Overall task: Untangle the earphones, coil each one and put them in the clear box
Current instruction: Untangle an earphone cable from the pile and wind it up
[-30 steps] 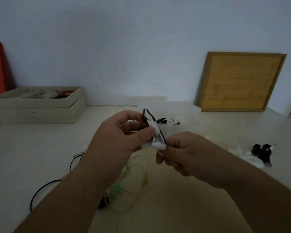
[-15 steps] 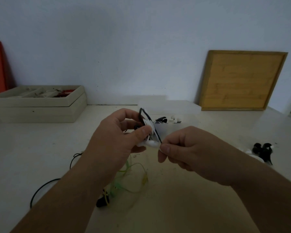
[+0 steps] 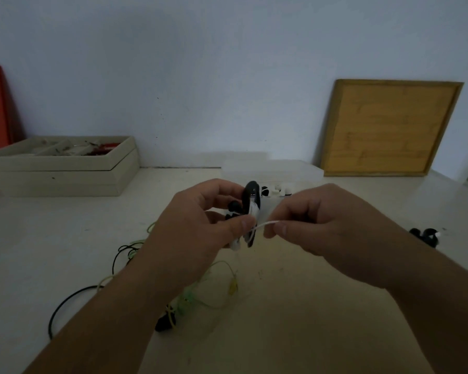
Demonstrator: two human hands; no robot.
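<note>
While the coil of black and white earphone cable stands on edge in the left hand, fingers curled round it and thumb pressed on its front, the right hand pinches the loose white tail just beside that thumb. In my judgement, the tail should be drawn taut and wound round the coil's waist while the thumb clamps the loops. Just beyond both hands stands the clear box; under the left wrist lie tangled green earphones on the table.

One wide-angle head-worn camera looks forward and down across the bench, close above the left hand and right hand, toward the wall at 12 o'clock.
</note>
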